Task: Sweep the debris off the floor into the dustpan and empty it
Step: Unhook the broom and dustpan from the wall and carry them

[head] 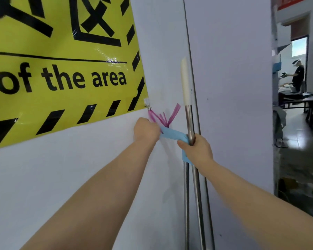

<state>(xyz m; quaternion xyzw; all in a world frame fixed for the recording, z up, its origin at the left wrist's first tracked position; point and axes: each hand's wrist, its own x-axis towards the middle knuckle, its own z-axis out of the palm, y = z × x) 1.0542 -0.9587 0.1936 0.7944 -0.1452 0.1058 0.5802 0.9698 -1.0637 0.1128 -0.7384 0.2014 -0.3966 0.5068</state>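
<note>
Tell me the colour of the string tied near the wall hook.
Magenta pink; the string shows best in the head view.

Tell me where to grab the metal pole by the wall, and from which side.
I'd grip the bare steel shaft of the metal pole below its cream cap, above the blue handle. It stands upright against the wall, so come from the front and wrap round it, as the right hand does lower down.

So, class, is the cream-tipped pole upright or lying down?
Upright: the pole runs vertically along the wall, with the right hand gripping it.
</note>
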